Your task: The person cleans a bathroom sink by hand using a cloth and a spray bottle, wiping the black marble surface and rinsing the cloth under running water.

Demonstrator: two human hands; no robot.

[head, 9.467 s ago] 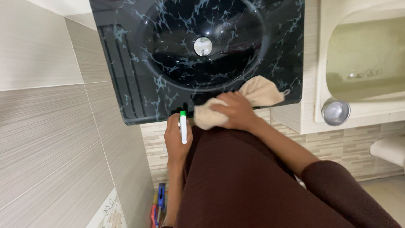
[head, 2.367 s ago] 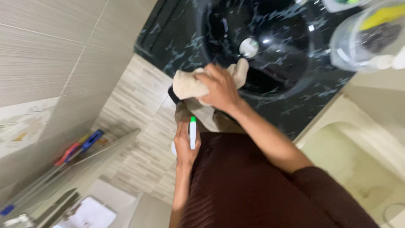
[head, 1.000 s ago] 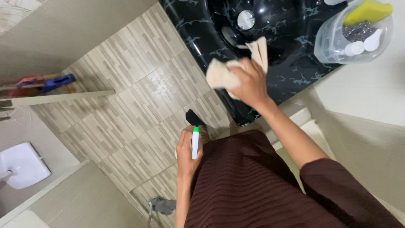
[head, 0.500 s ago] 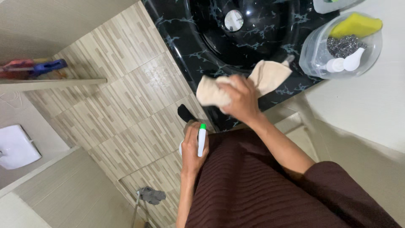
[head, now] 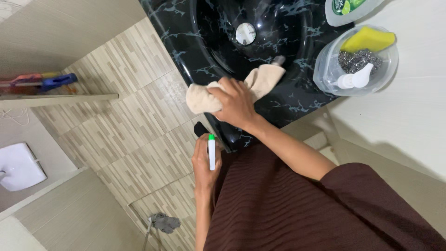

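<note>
The right hand (head: 237, 104), clenching the beige cloth (head: 204, 97), has slid leftward along the black sink (head: 278, 100) rim, while the left hand (head: 204, 160) grips a spray bottle (head: 212, 151).

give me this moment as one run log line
right hand: presses beige cloth on black sink rim | left hand: holds white spray bottle, green tip up

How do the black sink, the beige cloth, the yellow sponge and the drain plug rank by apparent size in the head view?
1. black sink
2. beige cloth
3. yellow sponge
4. drain plug
</note>
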